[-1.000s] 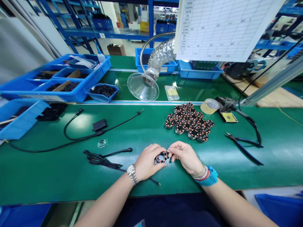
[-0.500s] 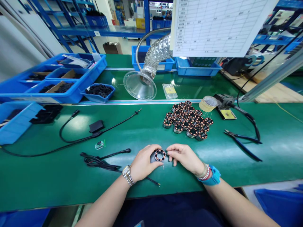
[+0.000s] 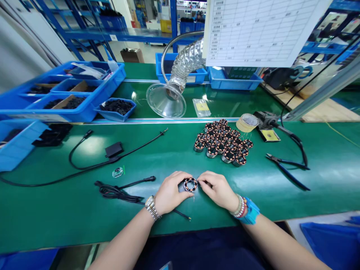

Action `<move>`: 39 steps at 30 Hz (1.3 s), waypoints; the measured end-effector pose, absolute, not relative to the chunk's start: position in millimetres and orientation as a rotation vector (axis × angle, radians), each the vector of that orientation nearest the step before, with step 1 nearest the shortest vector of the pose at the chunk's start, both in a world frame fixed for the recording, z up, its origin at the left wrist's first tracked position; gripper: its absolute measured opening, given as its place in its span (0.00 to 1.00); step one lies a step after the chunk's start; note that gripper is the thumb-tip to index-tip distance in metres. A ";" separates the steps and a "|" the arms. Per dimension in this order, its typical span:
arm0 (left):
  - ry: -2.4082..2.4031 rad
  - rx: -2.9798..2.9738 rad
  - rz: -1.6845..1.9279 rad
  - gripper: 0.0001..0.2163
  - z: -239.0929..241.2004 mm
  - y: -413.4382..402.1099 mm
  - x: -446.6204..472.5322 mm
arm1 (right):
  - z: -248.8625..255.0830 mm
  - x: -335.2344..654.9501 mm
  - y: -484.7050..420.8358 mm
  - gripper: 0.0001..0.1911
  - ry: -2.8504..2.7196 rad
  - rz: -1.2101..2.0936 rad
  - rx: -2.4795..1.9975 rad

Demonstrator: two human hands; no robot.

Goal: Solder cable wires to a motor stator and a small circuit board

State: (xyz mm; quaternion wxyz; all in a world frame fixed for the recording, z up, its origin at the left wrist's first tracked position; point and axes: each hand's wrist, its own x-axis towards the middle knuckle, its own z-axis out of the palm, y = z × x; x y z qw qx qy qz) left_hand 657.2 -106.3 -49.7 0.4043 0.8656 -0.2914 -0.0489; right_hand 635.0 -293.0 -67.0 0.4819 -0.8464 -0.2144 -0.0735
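My left hand is curled round a small round stator with copper windings, held just above the green mat near the front edge. My right hand pinches at the stator's right side, fingertips together on a fine wire end. A heap of several like stators lies on the mat behind my hands. A black cable with a plug lies left of my left hand.
Black pliers lie at the right, with a tape roll and a soldering iron stand behind them. A fume hose funnel hangs at the centre back. Blue bins of black parts line the left.
The stator has turned in my left hand so its ring face points up. My right hand's fingertips have drawn closer to its right edge. The view has shifted slightly.
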 end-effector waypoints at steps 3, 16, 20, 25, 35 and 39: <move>-0.720 2.171 -0.131 0.19 -49.3 -106.8 657.5 | -71.7 632.4 -286.4 0.09 -0.541 -0.272 -2.112; -0.660 2.251 -0.108 0.19 -45.3 -108.0 653.5 | -73.0 608.4 -273.4 0.17 -0.594 -0.352 -2.091; -0.801 2.214 -0.211 0.18 -43.1 -105.0 651.4 | -67.1 611.3 -316.6 0.19 -0.874 -0.260 -2.141; -0.950 2.174 -0.340 0.18 -39.5 -103.2 648.0 | -65.5 626.9 -410.8 0.22 -1.151 -0.230 -2.326; -0.949 2.213 -0.383 0.21 -36.2 -105.8 648.9 | -57.9 690.1 -397.1 0.24 -1.483 -0.094 -2.304; -0.950 2.216 -0.388 0.22 -35.2 -106.8 650.0 | -56.3 715.2 -367.8 0.22 -1.506 -0.164 -2.293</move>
